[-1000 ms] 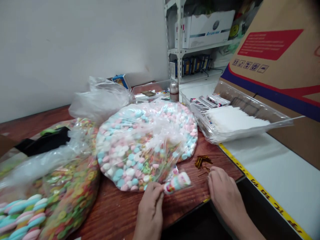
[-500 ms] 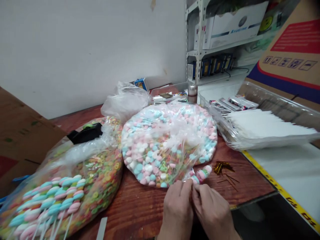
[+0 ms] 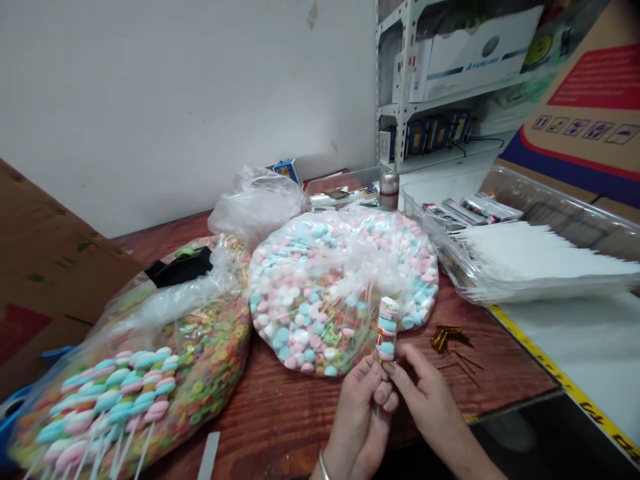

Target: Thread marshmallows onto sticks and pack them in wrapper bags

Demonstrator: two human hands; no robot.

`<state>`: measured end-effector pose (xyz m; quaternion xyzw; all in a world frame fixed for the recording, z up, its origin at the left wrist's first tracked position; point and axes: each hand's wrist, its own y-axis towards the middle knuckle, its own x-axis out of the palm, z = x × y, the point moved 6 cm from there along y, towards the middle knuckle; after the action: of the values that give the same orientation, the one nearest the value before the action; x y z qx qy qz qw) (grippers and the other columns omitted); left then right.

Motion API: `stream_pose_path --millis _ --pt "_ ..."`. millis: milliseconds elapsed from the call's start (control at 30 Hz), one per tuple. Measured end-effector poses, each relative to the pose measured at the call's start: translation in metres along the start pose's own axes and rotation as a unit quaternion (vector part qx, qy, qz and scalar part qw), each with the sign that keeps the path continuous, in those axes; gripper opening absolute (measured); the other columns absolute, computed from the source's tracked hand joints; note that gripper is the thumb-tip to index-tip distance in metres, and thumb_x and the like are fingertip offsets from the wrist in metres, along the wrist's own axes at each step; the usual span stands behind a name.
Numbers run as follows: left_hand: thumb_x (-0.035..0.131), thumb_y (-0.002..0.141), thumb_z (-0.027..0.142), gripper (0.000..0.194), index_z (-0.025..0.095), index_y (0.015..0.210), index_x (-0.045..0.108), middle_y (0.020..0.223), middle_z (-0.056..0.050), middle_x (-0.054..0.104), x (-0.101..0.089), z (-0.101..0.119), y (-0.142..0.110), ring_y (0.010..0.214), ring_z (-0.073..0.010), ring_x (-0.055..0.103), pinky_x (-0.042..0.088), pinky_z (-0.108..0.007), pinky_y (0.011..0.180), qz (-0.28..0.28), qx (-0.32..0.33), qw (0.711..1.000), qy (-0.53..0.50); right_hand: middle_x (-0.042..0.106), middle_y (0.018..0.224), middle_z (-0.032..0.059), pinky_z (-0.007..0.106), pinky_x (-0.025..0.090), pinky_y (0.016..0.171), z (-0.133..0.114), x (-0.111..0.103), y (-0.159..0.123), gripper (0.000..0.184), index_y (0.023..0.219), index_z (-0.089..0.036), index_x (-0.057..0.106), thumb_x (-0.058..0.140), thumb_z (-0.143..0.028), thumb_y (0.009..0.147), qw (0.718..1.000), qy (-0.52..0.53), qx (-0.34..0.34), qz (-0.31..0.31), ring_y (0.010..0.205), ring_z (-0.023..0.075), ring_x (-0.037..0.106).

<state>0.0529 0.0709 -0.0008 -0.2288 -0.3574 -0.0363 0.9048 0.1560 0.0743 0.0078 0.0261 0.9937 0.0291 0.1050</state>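
Upright now, the wrapped marshmallow pop has swung up from its earlier low tilt, and your two hands have parted slightly around it.

Head view. Your left hand, with a metal bangle at the wrist, and your right hand meet just in front of the round bag of pastel marshmallows, the landmark for this view. The pop stands upright against the near edge of that bag, its pink, blue and white twist sealed in clear film, with a thin stick running down into your left hand. Your left fingers are closed around the lower part of the pop, and your right fingers are closed in a pinch at its base.

Left of the landmark lies a larger clear bag of coloured cereal rings and twisted marshmallow pops, with a black clip near its top. Just right of the landmark, gold twist ties lie on the wooden worktop. Further right is a clear plastic tray holding white sticks and printed packets. Directly behind the landmark stands a metal flask, with a white metal shelf beyond it. A cardboard box leans in beyond the tray.
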Motion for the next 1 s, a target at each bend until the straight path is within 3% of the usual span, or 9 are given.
stream_pose_path --millis 67,200,333,500,600,667,733,833,1000 --pt "0.065 0.083 0.032 0.019 0.015 0.092 0.066 0.063 0.004 0.047 -0.003 0.009 -0.003 0.048 -0.0052 0.032 0.030 -0.019 0.048 0.001 0.065 0.988 0.143 0.061 0.075 0.0011 0.027 0.045 0.066 -0.002 -0.003 -0.001 0.020 0.079 -0.022 0.054 0.047 -0.033 0.094 0.999 -0.026 -0.018 -0.017 0.072 0.0185 0.060" --pt "0.056 0.089 0.030 0.022 0.020 0.103 0.070 0.096 -0.008 0.068 0.002 0.030 -0.014 0.083 -0.0181 0.060 0.045 -0.028 0.078 -0.002 0.241 0.873 0.425 0.062 0.085 0.0042 0.030 0.043 0.073 -0.012 -0.005 -0.008 0.020 0.090 -0.022 0.059 0.041 -0.027 0.096 0.993 -0.066 -0.093 -0.007 0.081 0.0203 0.059" --pt "0.053 0.090 0.030 0.024 0.022 0.104 0.070 0.093 -0.006 0.070 -0.006 0.030 -0.011 0.083 -0.0202 0.062 0.048 -0.030 0.079 0.023 0.219 0.897 0.384 0.060 0.090 0.0028 0.028 0.043 0.076 -0.015 0.002 -0.009 0.016 0.096 -0.022 0.059 0.048 -0.034 0.095 0.996 0.053 -0.028 -0.065 0.083 0.0189 0.055" --pt "0.059 0.083 0.017 0.020 0.022 0.073 0.075 0.142 -0.006 0.050 0.003 0.045 -0.016 0.130 -0.0294 0.046 0.033 -0.046 0.109 -0.083 0.204 0.892 0.394 0.046 0.068 -0.0052 0.020 0.032 0.054 -0.015 0.012 -0.017 0.025 0.079 -0.019 0.054 0.055 -0.041 0.092 0.942 0.246 0.123 -0.191 0.059 0.0099 0.039" --pt "0.050 0.087 0.013 0.035 0.026 0.069 0.076 0.154 0.000 0.036 0.014 0.056 -0.026 0.146 -0.0305 0.017 0.012 -0.057 0.115 -0.152 0.227 0.783 0.559 0.042 0.065 -0.0069 0.020 0.027 0.051 -0.021 0.002 -0.020 0.027 0.076 -0.020 0.049 0.056 -0.040 0.092 0.936 0.284 0.128 -0.166 0.056 0.0083 0.032" --pt "0.045 0.089 0.011 0.038 0.029 0.084 0.077 0.156 0.000 0.032 0.020 0.064 -0.031 0.147 -0.0298 0.000 0.003 -0.065 0.112 -0.140 0.284 0.692 0.649 0.042 0.065 -0.0066 0.020 0.029 0.053 -0.028 -0.005 -0.022 0.029 0.072 -0.020 0.049 0.058 -0.040 0.091 0.948 0.260 0.115 -0.146 0.058 0.0087 0.033" --pt "0.042 0.089 0.008 0.039 0.028 0.100 0.075 0.159 -0.004 0.022 0.023 0.068 -0.035 0.147 -0.0307 -0.003 0.008 -0.068 0.111 -0.107 0.321 0.653 0.678 0.046 0.066 -0.0050 0.021 0.033 0.058 -0.034 -0.004 -0.025 0.031 0.070 -0.019 0.051 0.061 -0.041 0.088 0.951 0.230 0.122 -0.169 0.061 0.0099 0.038" --pt "0.046 0.088 0.010 0.037 0.027 0.109 0.072 0.161 -0.006 0.006 0.026 0.062 -0.041 0.146 -0.0344 0.007 0.024 -0.063 0.110 -0.119 0.327 0.668 0.658 0.047 0.064 -0.0045 0.021 0.035 0.059 -0.032 0.003 -0.029 0.030 0.070 -0.019 0.054 0.068 -0.042 0.082 0.932 0.262 0.168 -0.188 0.061 0.0106 0.040" --pt "0.055 0.084 0.011 0.040 0.033 0.113 0.070 0.158 -0.006 0.024 0.025 0.045 -0.063 0.146 -0.0350 0.005 0.015 -0.064 0.111 -0.201 0.315 0.677 0.634 0.048 0.065 -0.0041 0.020 0.032 0.049 -0.010 -0.017 -0.028 0.027 0.071 -0.021 0.055 0.068 -0.042 0.081 0.929 0.299 0.185 -0.118 0.054 0.0093 0.035"
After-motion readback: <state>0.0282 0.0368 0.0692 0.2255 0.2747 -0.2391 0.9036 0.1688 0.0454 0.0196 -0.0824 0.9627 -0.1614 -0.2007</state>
